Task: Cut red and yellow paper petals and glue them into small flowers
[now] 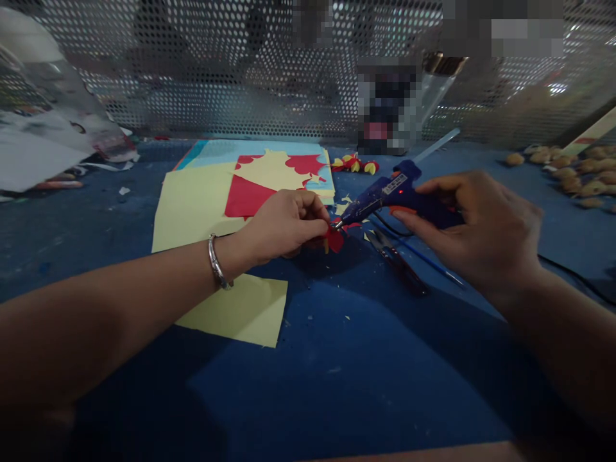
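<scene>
My right hand (486, 224) is wrapped round a dark blue hot glue gun (380, 196), which has a small red light lit and a clear glue stick (437, 145) out of its back. Its metal nozzle points down to the left and meets a small red cut piece (335, 240). That piece is pinched between the thumb and fingers of my left hand (293, 224); its part under the fingers is hidden. Just right of the red piece, thread snips (397, 260) lie on the blue table (327, 366).
Yellow sheets (192, 192) and red sheets (248, 197) with cut edges lie under and behind my left hand. Small red and yellow shapes (356, 165) sit behind the nozzle. Several round brown pieces (577, 170) lie far right. A perforated metal panel (231, 70) closes the back.
</scene>
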Action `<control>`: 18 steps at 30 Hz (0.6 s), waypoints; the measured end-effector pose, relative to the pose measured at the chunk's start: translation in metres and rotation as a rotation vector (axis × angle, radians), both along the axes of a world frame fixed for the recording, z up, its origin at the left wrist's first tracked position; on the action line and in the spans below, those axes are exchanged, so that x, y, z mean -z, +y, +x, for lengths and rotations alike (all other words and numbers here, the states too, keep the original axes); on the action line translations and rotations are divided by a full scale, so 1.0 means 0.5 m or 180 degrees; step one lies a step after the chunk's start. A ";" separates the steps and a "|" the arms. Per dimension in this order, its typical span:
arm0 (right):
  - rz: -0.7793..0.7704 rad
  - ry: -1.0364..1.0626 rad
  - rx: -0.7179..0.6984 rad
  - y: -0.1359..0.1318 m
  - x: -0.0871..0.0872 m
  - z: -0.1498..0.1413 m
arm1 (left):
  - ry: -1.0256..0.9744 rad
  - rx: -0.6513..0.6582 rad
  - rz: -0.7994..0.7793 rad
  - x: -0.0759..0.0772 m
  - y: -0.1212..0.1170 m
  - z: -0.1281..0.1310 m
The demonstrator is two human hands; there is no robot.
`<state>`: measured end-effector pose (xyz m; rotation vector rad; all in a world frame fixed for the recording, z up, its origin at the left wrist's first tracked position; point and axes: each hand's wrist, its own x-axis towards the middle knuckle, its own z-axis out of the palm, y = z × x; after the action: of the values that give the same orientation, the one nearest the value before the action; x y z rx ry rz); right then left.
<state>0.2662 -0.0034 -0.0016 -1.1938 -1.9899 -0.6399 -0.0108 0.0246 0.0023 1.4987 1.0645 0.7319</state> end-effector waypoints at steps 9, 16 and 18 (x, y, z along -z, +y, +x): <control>-0.0020 0.0027 0.0080 0.002 0.003 0.004 | 0.0038 -0.0042 -0.0005 -0.004 -0.004 0.003; -0.0024 -0.0001 0.0129 -0.001 0.001 0.001 | 0.0014 -0.0061 0.0009 -0.005 -0.004 0.005; -0.0027 0.0014 0.0137 -0.001 0.001 0.002 | 0.0034 -0.0082 -0.0012 -0.007 -0.005 0.006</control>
<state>0.2671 -0.0041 -0.0023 -1.2450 -1.9696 -0.6505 -0.0080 0.0221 0.0056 1.4895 1.0946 0.7401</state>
